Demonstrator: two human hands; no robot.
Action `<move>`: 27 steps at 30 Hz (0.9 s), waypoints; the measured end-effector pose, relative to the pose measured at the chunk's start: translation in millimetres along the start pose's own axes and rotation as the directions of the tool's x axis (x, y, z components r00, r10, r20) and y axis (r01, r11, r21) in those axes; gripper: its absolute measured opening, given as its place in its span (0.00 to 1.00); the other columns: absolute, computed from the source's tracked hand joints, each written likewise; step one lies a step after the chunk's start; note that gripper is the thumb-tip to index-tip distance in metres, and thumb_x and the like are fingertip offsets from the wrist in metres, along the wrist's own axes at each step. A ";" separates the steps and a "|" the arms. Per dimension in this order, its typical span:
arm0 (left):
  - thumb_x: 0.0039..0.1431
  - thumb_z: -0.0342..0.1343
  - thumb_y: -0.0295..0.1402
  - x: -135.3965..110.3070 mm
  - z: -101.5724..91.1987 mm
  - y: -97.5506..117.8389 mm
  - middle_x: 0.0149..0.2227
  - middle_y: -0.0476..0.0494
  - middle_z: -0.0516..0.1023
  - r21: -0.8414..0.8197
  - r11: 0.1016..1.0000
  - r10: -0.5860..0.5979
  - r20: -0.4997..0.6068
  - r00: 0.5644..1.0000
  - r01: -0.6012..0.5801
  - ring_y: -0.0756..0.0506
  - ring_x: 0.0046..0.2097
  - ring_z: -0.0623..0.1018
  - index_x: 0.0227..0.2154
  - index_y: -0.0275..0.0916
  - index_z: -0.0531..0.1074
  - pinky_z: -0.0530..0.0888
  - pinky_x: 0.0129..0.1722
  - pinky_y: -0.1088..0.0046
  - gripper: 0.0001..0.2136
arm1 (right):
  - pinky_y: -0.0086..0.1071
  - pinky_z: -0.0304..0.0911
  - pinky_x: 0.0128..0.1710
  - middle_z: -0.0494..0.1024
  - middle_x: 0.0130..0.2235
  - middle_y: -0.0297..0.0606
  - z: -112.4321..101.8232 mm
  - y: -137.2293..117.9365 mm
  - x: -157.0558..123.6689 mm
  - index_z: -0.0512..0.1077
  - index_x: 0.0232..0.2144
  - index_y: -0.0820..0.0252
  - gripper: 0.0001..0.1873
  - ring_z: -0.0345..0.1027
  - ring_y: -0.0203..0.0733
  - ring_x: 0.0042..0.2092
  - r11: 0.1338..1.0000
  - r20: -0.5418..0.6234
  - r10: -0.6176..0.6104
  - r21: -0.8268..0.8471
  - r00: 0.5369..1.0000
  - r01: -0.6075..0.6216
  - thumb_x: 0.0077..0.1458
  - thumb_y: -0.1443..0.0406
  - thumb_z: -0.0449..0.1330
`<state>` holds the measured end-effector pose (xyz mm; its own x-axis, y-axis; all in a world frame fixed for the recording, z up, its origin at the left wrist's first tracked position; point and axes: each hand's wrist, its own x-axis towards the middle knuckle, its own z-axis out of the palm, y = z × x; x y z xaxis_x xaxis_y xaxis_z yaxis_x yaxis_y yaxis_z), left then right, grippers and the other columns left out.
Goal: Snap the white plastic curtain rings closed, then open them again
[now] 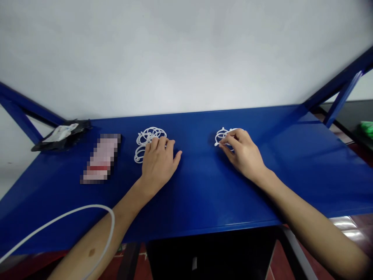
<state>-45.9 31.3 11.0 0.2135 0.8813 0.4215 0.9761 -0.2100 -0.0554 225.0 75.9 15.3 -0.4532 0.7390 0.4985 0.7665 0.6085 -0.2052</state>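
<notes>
Right of centre, the right hand (pixel 245 151) pinches white rings (pixel 222 135), likely light, springy, best gripped by the rim; left of centre, the left hand (pixel 159 160), loosely spread, partly covers a ring pile (pixel 150 136).

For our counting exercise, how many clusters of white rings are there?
2: left cluster, partly covered by the left hand; right cluster, touched by the right hand. More may be hidden underneath.
</notes>
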 end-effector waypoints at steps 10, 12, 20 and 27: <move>0.68 0.49 0.28 0.7 -1.0 -5.2 0.40 0.37 0.80 0.053 0.999 0.005 0.155 0.988 -0.013 0.32 0.47 0.72 0.43 0.37 0.75 0.68 0.47 0.52 0.10 | 0.42 0.70 0.36 0.72 0.45 0.50 1.1 10.3 -1.7 0.78 0.43 0.64 0.10 0.63 0.50 0.43 0.983 0.007 0.012 -0.183 1.000 -0.011 0.63 0.63 0.60; 0.68 0.48 0.27 0.4 -0.1 -4.0 0.40 0.37 0.81 0.021 1.000 0.004 0.130 0.991 -0.006 0.32 0.47 0.73 0.44 0.36 0.75 0.67 0.47 0.51 0.10 | 0.41 0.70 0.35 0.72 0.44 0.50 0.1 7.4 -1.4 0.78 0.43 0.64 0.11 0.64 0.50 0.43 0.985 -0.004 0.015 -0.173 1.000 -0.015 0.63 0.62 0.61; 0.68 0.51 0.27 2.1 -14.1 8.6 0.38 0.43 0.78 -0.502 0.864 -0.051 -0.032 0.998 0.028 0.41 0.44 0.74 0.45 0.40 0.74 0.70 0.47 0.59 0.09 | 0.46 0.71 0.41 0.73 0.43 0.48 -6.1 -10.9 -0.7 0.76 0.45 0.61 0.10 0.66 0.50 0.43 0.998 -0.041 -0.052 -0.037 0.998 0.051 0.65 0.62 0.59; 0.68 0.52 0.32 -2.1 -22.2 17.4 0.41 0.47 0.78 -0.905 0.367 -0.027 0.220 0.975 0.214 0.48 0.41 0.77 0.44 0.43 0.74 0.75 0.43 0.70 0.07 | 0.44 0.72 0.50 0.72 0.54 0.47 2.7 -38.9 -9.5 0.64 0.60 0.57 0.21 0.70 0.46 0.53 0.878 0.131 -0.140 0.475 0.981 0.062 0.66 0.62 0.58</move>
<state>-30.3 16.3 29.3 0.1908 0.9581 0.2135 0.3685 -0.2715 0.8891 198.2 46.0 16.3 -0.6118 0.6776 0.4081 0.4281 0.7175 -0.5494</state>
